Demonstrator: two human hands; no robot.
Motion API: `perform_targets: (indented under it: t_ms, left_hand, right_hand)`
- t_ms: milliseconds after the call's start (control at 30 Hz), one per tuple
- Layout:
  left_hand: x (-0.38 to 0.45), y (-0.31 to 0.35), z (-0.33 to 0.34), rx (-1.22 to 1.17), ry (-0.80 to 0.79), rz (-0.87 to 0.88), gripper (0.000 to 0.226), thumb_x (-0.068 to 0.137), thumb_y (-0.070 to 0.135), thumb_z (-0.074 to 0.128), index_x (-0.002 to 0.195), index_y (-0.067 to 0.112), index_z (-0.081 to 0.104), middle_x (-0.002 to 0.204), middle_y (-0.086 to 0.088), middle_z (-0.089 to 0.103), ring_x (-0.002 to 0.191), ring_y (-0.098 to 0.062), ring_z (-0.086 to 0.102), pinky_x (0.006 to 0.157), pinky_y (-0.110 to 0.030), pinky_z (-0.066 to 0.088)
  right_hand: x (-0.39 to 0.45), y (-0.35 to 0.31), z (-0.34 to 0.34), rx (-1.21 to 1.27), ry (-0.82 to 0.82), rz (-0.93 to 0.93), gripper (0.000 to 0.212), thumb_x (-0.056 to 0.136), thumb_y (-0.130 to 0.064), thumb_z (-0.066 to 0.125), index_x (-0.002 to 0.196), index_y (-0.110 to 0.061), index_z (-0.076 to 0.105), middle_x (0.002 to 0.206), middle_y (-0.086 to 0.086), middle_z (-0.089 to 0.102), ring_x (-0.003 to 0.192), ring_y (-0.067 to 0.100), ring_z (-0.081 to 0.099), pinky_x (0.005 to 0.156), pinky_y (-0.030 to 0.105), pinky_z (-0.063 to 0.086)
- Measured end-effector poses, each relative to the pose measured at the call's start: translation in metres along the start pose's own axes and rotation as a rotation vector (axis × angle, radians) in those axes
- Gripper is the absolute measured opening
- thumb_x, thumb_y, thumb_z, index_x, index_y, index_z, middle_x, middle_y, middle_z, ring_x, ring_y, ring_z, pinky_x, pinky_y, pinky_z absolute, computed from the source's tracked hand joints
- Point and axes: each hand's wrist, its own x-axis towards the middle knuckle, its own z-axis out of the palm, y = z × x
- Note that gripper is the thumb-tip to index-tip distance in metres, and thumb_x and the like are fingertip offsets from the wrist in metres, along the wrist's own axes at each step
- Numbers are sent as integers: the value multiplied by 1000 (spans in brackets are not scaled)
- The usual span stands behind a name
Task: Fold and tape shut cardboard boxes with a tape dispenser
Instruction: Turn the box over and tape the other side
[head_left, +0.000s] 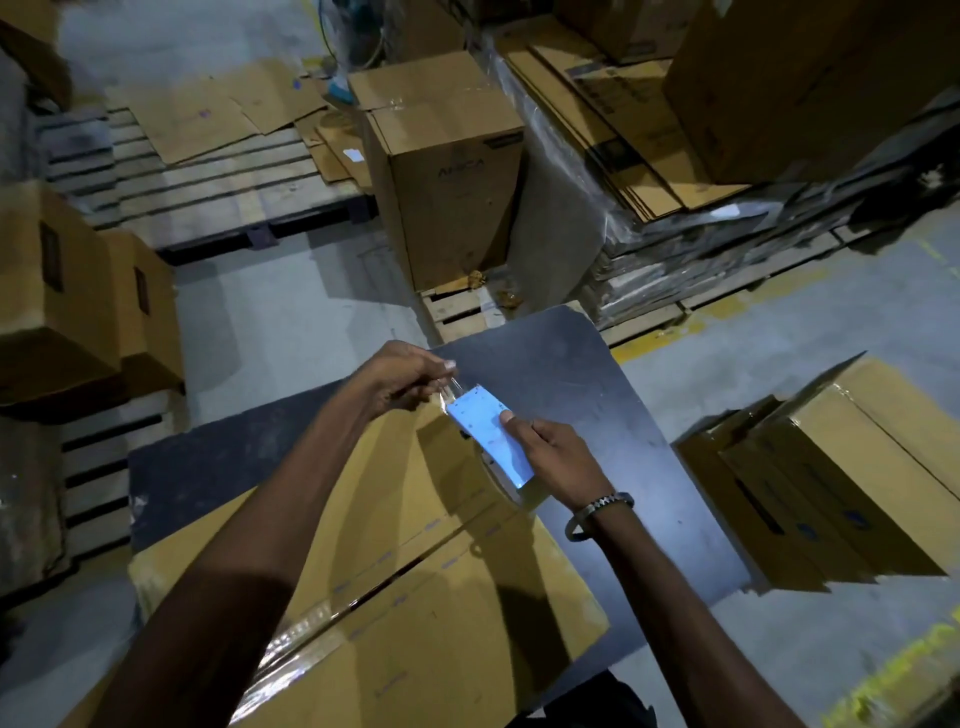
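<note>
So the cardboard box (363, 561) was lying on the dark tabletop (623, 415), flaps folded down, with clear tape already shining along the nearer part of the centre seam. Both hands were up at the far end of it. The right hand (550, 452) had its grip curled round the light blue tape dispenser (491, 436), thumb pressed flat on top. The left hand (410, 382) was closed in a pinch on the loose end of the clear tape (456, 387) coming off the dispenser's front, stretched taut between the two.

My guess is the step was freeing a fresh length to finish that seam. To do it well I'd keep the strip tight and flat so it doesn't curl onto itself, line it up over the gap between the flaps, stick the end a bit past the box edge, then drag the dispenser along with steady pressure.

Count, as far as I could see: one dispenser, one box being worked on, one tall taped box (447, 171) standing further back, two boxes at the left, a cluster at the right I couldn't count cleanly, plus a stack of flattened cartons (623, 119).
</note>
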Motion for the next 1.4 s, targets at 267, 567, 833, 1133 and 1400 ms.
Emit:
perform_targets:
  t_ms: [267,567,833,1133,1400]
  left_hand:
    - [23,-10,-1,120,210,98,23,94,24,80,80,6,76,74,-14,76,57,-18,61,50,-24,44]
    - [38,-26,-2,-66,240,72,29,103,26,69,88,1,74,72,-9,68,63,-18,54,54,-24,49]
    - [37,-23,-15,-161,23,16,41,91,37,83,113,3,76,95,-10,78,87,-19,71,85,-31,62]
    - [37,-25,-12,-134,124,106,35,81,-2,87,114,2,76,101,-20,79,85,-24,74,77,-29,64]
    - [43,-45,-4,-95,184,9,37,80,5,90,114,14,78,103,-12,80,98,-29,78,87,-41,65]
  right_hand:
    - [32,-12,20,-46,-9,121,52,94,-64,62,74,-16,57,69,8,50,61,18,48,60,30,32]
    - [39,-28,35,-141,49,144,58,95,-59,64,61,-21,37,57,0,34,51,15,36,52,32,23]
    - [41,-29,38,-106,83,165,53,95,-60,64,67,-19,46,63,4,39,53,16,37,53,32,25]
    - [45,-27,33,-53,98,200,52,97,-57,62,69,-14,54,62,2,48,56,15,44,54,30,30]
    - [53,-28,37,-111,91,235,54,90,-63,67,70,-13,62,68,3,59,65,19,56,59,30,39]
